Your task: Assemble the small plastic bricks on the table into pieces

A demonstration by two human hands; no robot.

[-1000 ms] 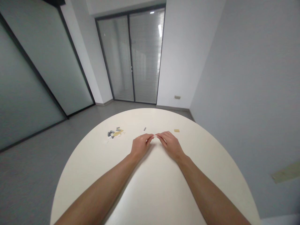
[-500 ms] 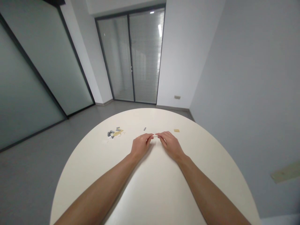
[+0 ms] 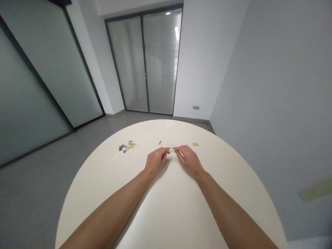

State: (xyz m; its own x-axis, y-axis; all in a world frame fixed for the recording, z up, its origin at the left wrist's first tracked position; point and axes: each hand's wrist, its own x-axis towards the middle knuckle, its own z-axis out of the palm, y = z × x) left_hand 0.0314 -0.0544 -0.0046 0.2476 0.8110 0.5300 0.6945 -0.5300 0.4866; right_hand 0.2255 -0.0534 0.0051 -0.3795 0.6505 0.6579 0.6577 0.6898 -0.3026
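Observation:
A small white piece [image 3: 171,150], perhaps a toy building brick, is pinched between both hands over the middle of the round table. My left hand [image 3: 156,158] grips its left end with fingertips and thumb closed. On its right end, my right hand [image 3: 188,158] has its fingertips closed too. Fingers hide much of the piece, so its exact shape is unclear. Just beyond the hands lies a small grey piece [image 3: 160,142]. A flat tan piece [image 3: 195,144] rests past my right hand.
To the left on the white round table [image 3: 166,214] is a loose pile of small grey, tan and white pieces [image 3: 127,147]. The table's curved far edge faces a glass door [image 3: 145,65]. A grey wall [image 3: 280,86] stands on the right.

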